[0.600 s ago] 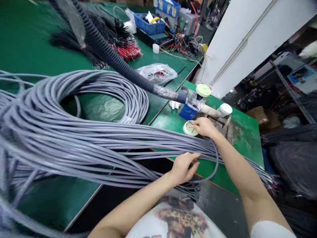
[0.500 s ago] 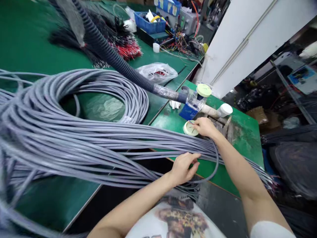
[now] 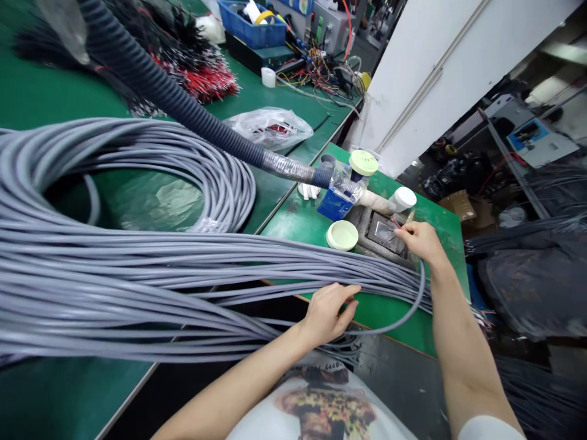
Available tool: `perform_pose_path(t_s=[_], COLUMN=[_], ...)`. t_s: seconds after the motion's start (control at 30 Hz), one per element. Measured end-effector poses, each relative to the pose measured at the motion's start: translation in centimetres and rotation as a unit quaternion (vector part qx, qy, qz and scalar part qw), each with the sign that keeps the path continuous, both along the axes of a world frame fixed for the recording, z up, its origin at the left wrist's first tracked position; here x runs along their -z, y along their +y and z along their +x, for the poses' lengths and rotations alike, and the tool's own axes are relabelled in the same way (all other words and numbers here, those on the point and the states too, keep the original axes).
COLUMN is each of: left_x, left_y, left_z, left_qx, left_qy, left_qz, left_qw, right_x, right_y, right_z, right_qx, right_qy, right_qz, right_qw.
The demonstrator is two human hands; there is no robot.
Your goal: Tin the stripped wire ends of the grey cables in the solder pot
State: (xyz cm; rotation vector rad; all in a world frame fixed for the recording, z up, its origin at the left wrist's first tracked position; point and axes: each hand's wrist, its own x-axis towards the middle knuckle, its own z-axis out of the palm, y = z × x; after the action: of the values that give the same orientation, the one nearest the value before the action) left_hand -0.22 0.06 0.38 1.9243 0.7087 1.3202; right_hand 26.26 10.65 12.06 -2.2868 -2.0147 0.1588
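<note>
**Grey sheathed cable bundle (image 3: 183, 287) runs crosswise below your right hand (image 3: 422, 241)**

Its long axis runs left to right, and your right hand is nearer its frayed far end (image 3: 479, 315). That hand pinches a thin red wire (image 3: 396, 224) between its fingertips. Your left hand (image 3: 328, 315) is half-open, fingertips against the strands, not clenched. Beneath lies a green-topped workbench (image 3: 293, 244) — a white partition panel (image 3: 426, 79) rises beyond.
</note>
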Motion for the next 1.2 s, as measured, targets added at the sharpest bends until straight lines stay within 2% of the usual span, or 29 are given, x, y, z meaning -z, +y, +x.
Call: perform_pose_path(t_s=[0.13,0.3,0.73,0.87,0.97,1.1,1.2], left_x=[0.2,0.1,-0.1,-0.1,-0.2,-0.3,-0.4], left_y=[-0.1,0.0,0.0,0.0,0.0,0.0,0.0], left_z=[0.0,0.0,0.0,-0.1,0.0,0.0,0.1], left_qx=[-0.001,-0.002,-0.003,-0.007,-0.009,-0.007,-0.007], left_qy=[0.004,0.008,0.013,0.014,0.016,0.023,0.029], left_qz=[0.002,0.002,0.008,0.013,0.015,0.014,0.016], left_qw=[1.0,1.0,1.0,1.0,1.0,1.0,0.999], right_x=[2.4,4.3,5.2,4.3,2.6,-0.3,-1.5], right_y=[0.7,1.8,2.8,2.4,1.4,-0.4,-0.7], right_z=[2.0,2.6,2.3,2.2,1.6,-1.0,-4.3], right_qx=[0.065,0.095,0.1,0.089,0.06,-0.036,-0.114], right_qy=[-0.03,-0.045,-0.051,-0.034,-0.006,0.086,0.163], right_qz=[0.01,0.007,-0.026,-0.018,-0.014,0.002,0.009], right_qw=[0.997,0.994,0.993,0.995,0.998,0.996,0.98])
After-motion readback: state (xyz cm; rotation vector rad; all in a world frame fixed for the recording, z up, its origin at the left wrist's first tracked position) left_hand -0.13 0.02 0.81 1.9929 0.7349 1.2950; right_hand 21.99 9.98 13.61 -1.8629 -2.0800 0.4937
